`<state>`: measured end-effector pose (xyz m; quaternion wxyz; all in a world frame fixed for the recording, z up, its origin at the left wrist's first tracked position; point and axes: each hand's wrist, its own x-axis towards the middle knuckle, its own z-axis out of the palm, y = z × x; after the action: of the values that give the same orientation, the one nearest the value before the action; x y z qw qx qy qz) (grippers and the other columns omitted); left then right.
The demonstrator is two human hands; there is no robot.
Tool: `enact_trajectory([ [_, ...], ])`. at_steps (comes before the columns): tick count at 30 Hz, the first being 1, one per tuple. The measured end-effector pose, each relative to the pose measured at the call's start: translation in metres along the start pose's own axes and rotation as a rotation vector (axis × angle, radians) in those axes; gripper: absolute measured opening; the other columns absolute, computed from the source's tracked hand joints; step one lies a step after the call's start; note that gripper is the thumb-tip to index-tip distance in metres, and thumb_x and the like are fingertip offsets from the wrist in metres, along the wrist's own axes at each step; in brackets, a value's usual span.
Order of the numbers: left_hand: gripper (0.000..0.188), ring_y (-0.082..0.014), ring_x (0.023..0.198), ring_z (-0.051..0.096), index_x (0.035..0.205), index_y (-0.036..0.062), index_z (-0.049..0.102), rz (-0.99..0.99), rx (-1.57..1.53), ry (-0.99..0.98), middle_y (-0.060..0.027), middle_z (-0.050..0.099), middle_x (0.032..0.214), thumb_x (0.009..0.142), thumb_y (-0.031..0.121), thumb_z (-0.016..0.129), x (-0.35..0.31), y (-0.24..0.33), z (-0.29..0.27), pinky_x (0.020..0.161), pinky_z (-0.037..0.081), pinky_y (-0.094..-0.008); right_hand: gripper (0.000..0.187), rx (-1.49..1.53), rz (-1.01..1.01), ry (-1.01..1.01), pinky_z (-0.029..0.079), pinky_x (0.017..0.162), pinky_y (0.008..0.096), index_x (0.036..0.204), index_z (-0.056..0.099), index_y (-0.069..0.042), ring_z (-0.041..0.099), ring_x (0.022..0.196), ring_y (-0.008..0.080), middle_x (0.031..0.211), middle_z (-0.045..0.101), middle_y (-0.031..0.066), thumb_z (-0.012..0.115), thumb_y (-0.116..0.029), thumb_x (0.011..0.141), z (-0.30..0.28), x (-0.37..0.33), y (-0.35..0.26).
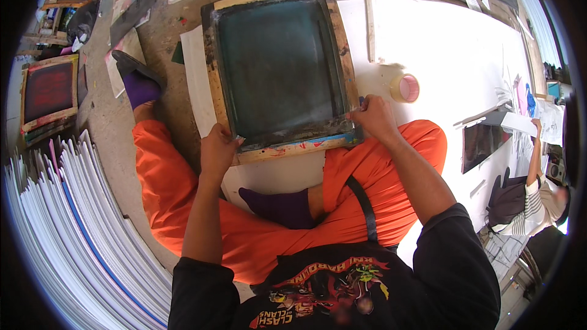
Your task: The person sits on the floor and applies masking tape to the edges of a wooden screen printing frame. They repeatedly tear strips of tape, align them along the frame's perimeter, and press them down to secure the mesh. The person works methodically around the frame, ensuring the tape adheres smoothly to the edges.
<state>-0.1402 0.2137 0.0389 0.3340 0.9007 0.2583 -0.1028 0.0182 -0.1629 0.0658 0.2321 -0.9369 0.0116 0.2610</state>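
Observation:
A wooden-framed printing screen (pixel 278 67) with dark green-grey mesh lies in front of my crossed legs, its wood smeared with paint. At its near left corner my left hand (pixel 219 150) is closed in a pinch, with a small clear, shiny bit of tape (pixel 239 140) at the fingertips. My right hand (pixel 375 116) is closed at the near right corner, fingertips against the frame's side. Something small and blue shows by its fingers, too hidden to name. A roll of tape (pixel 405 88) with a pink core stands just beyond that hand.
A white board (pixel 446 55) spreads to the right, and a pale sheet (pixel 194 79) sticks out left of the screen. Stacked white sheets (pixel 79 226) fill the near left. Another red-meshed screen (pixel 50 93) sits far left. At the right edge, another person (pixel 532 201) reaches forward.

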Motion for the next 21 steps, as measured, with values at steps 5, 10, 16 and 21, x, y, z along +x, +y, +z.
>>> enact_trajectory([
  [5, 0.036, -0.0386, 0.080, 0.075, 0.097, 0.0012, 0.063, -0.014, 0.077, -0.028, -0.0198, 0.074, 0.082, 0.082, 0.021, 0.089, -0.006, 0.006, -0.001, 0.071, 0.057, -0.0457, 0.042, 0.006, 0.001, -0.017, 0.056, 0.080, 0.0501, 0.090, 0.072, 0.004, 0.074, 0.090, 0.0433, 0.086, 0.074, 0.0250, 0.091, -0.030, 0.075, 0.001, -0.006, -0.006],
  [10, 0.033, -0.0406, 0.082, 0.074, 0.096, 0.0037, 0.062, 0.016, 0.164, -0.021, -0.0191, 0.074, 0.083, 0.086, 0.025, 0.086, -0.010, 0.007, -0.001, 0.071, 0.056, -0.0484, 0.041, -0.057, -0.008, -0.037, 0.056, 0.083, 0.0514, 0.094, 0.072, 0.003, 0.074, 0.093, 0.0439, 0.090, 0.075, 0.0250, 0.089, -0.030, 0.077, 0.003, -0.007, -0.009],
  [16, 0.032, -0.0412, 0.084, 0.074, 0.097, 0.0055, 0.061, 0.036, 0.248, -0.014, -0.0182, 0.074, 0.084, 0.089, 0.027, 0.083, -0.013, 0.008, 0.001, 0.072, 0.056, -0.0508, 0.042, -0.082, -0.008, -0.033, 0.056, 0.083, 0.0530, 0.096, 0.070, 0.003, 0.073, 0.095, 0.0451, 0.092, 0.074, 0.0259, 0.088, -0.031, 0.079, 0.008, -0.009, -0.009],
  [21, 0.033, -0.0407, 0.081, 0.074, 0.096, 0.0043, 0.060, 0.060, 0.253, 0.011, -0.0178, 0.073, 0.082, 0.087, 0.024, 0.085, -0.015, 0.012, 0.004, 0.070, 0.056, -0.0492, 0.041, -0.143, -0.017, -0.019, 0.057, 0.084, 0.0546, 0.100, 0.069, 0.003, 0.072, 0.096, 0.0473, 0.095, 0.074, 0.0268, 0.087, -0.029, 0.082, 0.010, -0.013, -0.012],
])
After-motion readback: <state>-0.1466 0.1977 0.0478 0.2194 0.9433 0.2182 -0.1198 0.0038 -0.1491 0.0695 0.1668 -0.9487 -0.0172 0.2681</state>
